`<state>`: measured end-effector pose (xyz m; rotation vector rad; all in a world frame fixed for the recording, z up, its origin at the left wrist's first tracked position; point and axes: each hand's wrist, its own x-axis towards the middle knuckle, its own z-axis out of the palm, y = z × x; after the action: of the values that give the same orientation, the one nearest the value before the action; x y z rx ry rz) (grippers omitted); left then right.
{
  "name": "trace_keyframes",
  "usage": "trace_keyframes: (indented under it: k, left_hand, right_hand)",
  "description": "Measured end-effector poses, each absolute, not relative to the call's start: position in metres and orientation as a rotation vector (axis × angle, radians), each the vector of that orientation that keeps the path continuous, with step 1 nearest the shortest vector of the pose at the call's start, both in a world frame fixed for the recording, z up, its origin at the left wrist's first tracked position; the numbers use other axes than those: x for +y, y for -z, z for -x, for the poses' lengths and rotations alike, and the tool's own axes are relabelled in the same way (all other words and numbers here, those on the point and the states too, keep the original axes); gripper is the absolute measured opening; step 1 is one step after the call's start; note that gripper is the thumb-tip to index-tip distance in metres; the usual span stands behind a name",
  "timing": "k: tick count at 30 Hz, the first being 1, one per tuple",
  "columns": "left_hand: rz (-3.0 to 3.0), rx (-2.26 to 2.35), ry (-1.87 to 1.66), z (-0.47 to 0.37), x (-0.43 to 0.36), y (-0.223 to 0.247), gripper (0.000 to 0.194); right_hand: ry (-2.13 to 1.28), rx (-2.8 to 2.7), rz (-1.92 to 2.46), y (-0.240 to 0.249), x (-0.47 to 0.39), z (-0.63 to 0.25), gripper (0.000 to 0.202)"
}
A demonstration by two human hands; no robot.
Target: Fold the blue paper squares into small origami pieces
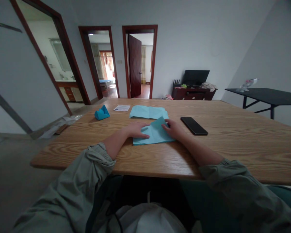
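Note:
A light blue sheet of folded paper (pixel 155 135) lies on the wooden table in front of me, with one corner flap raised toward its top. My left hand (pixel 136 130) rests over the paper's left side, thumb and fingers apart and flat. At the right side, my right hand (pixel 173 129) has its fingers curled around the edge by the raised flap, with the thumb pressed on the paper. Just behind lies another light blue folded paper (pixel 147 112). A darker blue folded paper shape (pixel 102 113) stands to the left.
A small white printed card (pixel 122 108) lies behind on the wooden table (pixel 237 139). To the right of my hands is a black phone (pixel 194 125). Beyond the table are a TV (pixel 196 78) on a low cabinet and a black folding table (pixel 269 95).

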<state>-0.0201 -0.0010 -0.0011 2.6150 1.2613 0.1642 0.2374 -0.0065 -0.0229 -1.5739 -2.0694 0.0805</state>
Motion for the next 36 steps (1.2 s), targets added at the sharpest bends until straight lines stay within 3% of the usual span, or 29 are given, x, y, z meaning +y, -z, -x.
trace_keyframes:
  k: [4, 9, 14, 18, 21, 25, 28, 33, 36]
  left_hand:
    - [-2.502, 1.315, -0.425, 0.016, -0.001, 0.0, 0.084]
    - [-2.3, 1.357, -0.537, 0.013, 0.005, 0.005, 0.085]
    - [-2.295, 1.139, -0.523, 0.011, 0.005, 0.006, 0.032]
    - [-2.063, 1.374, -1.152, 0.012, 0.009, 0.001, 0.024]
    - [-1.663, 1.321, -1.482, 0.014, 0.016, -0.002, 0.026]
    - [-1.348, 1.1, -1.464, 0.009, 0.015, -0.002, 0.03]
    - [-1.249, 0.992, -1.365, 0.003, 0.008, -0.001, 0.029]
    - [-1.323, 0.937, -1.083, 0.005, 0.001, -0.001, 0.038]
    - [-1.455, 1.079, -1.143, 0.015, 0.006, -0.002, 0.044]
  right_hand:
    - [-0.232, -2.213, 1.408, 0.024, -0.003, -0.24, 0.033]
    - [-0.365, -2.31, 1.145, 0.019, -0.009, -0.231, 0.031]
    - [-0.32, -2.121, 1.191, 0.014, -0.009, -0.231, 0.037]
    - [-0.231, -1.72, 1.271, 0.011, -0.001, -0.242, 0.052]
    - [-0.495, -1.542, 1.307, 0.01, 0.005, -0.247, 0.056]
    - [-0.981, -1.511, 1.335, 0.01, 0.004, -0.241, 0.059]
    - [-1.121, -1.511, 1.258, 0.012, -0.001, -0.234, 0.058]
    - [-0.902, -1.549, 1.193, 0.018, 0.004, -0.24, 0.037]
    - [-0.713, -1.62, 1.286, 0.019, 0.009, -0.25, 0.033]
